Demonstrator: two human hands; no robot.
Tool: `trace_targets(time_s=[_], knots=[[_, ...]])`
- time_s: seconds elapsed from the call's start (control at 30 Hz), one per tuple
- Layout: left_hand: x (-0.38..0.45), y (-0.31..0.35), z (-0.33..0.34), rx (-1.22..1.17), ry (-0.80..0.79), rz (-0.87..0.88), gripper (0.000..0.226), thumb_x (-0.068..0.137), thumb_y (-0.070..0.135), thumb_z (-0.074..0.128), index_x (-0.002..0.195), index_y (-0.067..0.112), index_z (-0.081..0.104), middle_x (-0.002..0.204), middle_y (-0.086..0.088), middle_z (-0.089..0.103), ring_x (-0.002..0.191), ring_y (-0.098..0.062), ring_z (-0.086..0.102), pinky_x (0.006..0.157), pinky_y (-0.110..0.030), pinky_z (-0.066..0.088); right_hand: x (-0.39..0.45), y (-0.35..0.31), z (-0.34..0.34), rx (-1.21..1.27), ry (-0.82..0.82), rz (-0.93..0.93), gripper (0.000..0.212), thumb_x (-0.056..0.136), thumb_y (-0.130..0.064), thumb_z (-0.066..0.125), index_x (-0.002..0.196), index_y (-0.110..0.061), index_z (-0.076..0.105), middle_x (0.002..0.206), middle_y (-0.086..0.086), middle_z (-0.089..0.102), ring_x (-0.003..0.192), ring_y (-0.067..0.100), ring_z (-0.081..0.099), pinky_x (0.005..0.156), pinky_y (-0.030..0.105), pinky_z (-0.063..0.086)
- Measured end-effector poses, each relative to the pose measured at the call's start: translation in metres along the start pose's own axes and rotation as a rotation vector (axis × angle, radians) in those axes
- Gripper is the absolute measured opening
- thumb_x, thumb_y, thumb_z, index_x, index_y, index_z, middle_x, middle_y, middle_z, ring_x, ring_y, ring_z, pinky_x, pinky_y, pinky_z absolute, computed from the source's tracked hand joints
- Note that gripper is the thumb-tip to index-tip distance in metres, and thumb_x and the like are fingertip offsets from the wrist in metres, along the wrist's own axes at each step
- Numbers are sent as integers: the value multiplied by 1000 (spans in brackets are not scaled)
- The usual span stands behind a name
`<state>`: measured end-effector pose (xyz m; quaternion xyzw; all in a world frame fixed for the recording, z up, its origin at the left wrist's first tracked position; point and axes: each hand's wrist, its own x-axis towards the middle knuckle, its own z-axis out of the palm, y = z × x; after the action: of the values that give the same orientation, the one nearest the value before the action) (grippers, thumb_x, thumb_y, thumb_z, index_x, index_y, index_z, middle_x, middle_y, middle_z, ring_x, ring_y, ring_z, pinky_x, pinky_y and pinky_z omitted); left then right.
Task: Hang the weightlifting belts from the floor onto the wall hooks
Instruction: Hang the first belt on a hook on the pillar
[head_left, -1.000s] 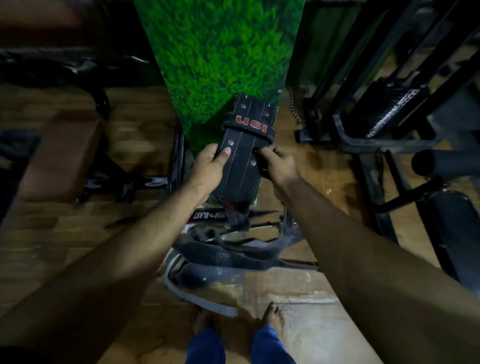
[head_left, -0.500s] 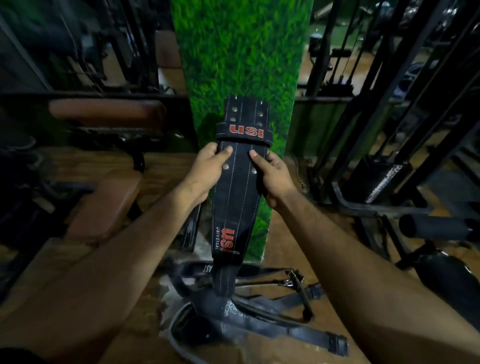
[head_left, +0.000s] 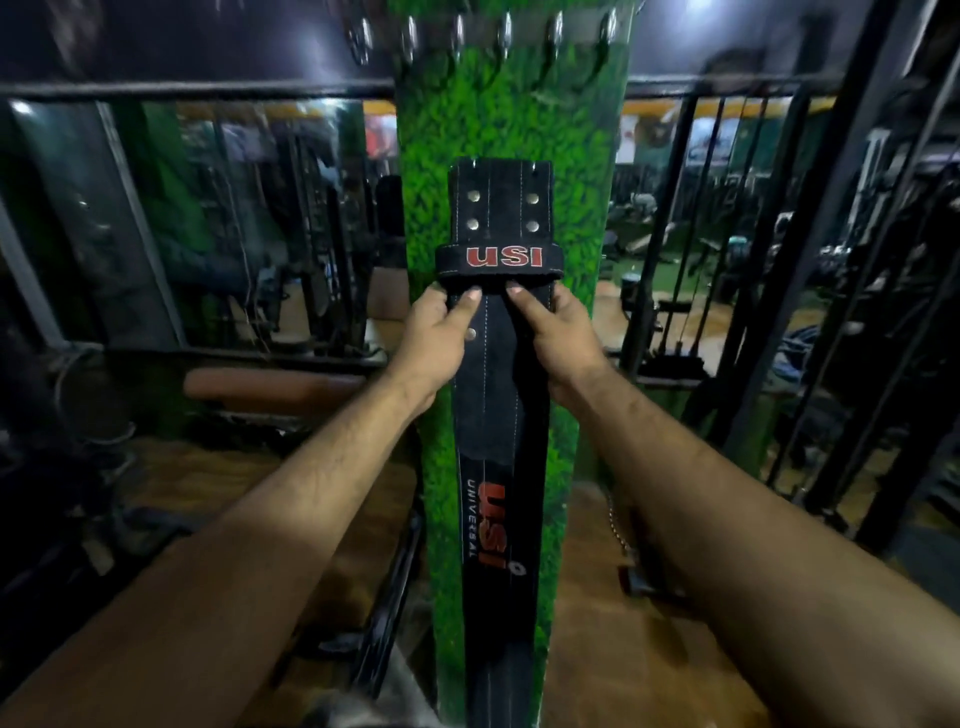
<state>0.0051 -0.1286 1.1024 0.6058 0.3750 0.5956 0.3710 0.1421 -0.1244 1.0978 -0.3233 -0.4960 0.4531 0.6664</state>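
Note:
A black weightlifting belt (head_left: 498, 426) with red "USI" lettering hangs upright in front of a green grass-covered pillar (head_left: 576, 171). My left hand (head_left: 434, 338) grips its left edge and my right hand (head_left: 563, 338) grips its right edge, both just below the belt's loop. The belt's top end with metal rivets sits well below a row of metal wall hooks (head_left: 483, 36) fixed across the pillar's top. The belt's lower end runs out of the frame at the bottom.
A padded brown bench (head_left: 270, 384) stands to the left. Black gym machine frames (head_left: 841, 260) and cables crowd the right side. A railing with glass (head_left: 208, 218) runs behind the pillar. A chain (head_left: 615, 525) hangs by the pillar's right base.
Both hands have lifted the belt from near the floor up along the pillar. My view has tilted up, so the hooks show and the belts on the floor have left the frame.

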Motion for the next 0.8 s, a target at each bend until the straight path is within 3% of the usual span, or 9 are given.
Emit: trace_targets(time_s=[0.1, 0.2, 0.3, 0.4, 0.5, 0.6, 0.7, 0.8], knots=[[20, 25, -1, -53, -19, 64, 17, 105, 25, 51, 114, 16, 63, 116, -8, 74, 112, -28, 70, 99, -43, 56, 16, -31, 17, 11, 19, -92, 8, 97, -13, 66, 105, -13, 68, 116, 23, 73, 100, 31, 72, 92, 48, 59], [29, 45, 1, -133, -14, 64, 17, 107, 21, 47, 119, 13, 55, 110, 4, 71, 105, -10, 68, 94, -21, 54, 33, -52, 30, 22, 63, -150, 2, 95, -15, 68, 97, -16, 69, 111, 21, 74, 95, 29, 72, 91, 50, 59], [36, 47, 3, -150, -41, 95, 25, 106, 22, 48, 125, 9, 57, 121, -7, 71, 111, -20, 68, 101, -38, 55, 53, -66, 35, -31, 131, -243, 3, 93, -17, 72, 95, -15, 71, 110, 22, 75, 95, 31, 71, 93, 52, 58], [38, 42, -1, -169, -73, 97, 19, 103, 24, 51, 117, 17, 61, 119, -11, 72, 112, -30, 68, 101, -56, 53, 73, -73, 39, -45, 219, -288, 4, 91, -17, 74, 93, -14, 71, 107, 21, 76, 91, 27, 71, 88, 48, 59], [28, 8, -4, -72, -126, 118, 14, 98, 29, 54, 110, 27, 61, 117, -5, 72, 112, -26, 68, 102, -56, 52, 85, -63, 37, -33, 300, -263, 17, 91, -15, 74, 102, -3, 71, 100, 19, 75, 85, 24, 70, 80, 41, 60], [3, -34, -12, -10, -181, 15, 31, 96, 37, 57, 122, 21, 58, 130, -5, 68, 124, -23, 63, 110, -54, 47, 83, -41, 34, -50, 351, -232, 25, 90, -13, 75, 109, 2, 70, 97, 15, 75, 78, 19, 69, 75, 33, 61], [-8, -63, -32, 49, -234, -64, 32, 95, 31, 62, 117, 7, 60, 119, -12, 73, 114, -34, 68, 102, -59, 51, 81, -22, 34, -67, 387, -229, 16, 90, -15, 76, 101, -5, 71, 93, 12, 75, 75, 17, 68, 71, 30, 59], [-6, -64, -55, 211, -295, -68, 19, 93, 30, 70, 102, 13, 70, 102, -4, 78, 99, -27, 74, 95, -49, 57, 85, -20, 35, 18, 408, -235, 8, 91, -13, 74, 96, -9, 69, 88, 8, 74, 71, 14, 68, 68, 29, 58]])
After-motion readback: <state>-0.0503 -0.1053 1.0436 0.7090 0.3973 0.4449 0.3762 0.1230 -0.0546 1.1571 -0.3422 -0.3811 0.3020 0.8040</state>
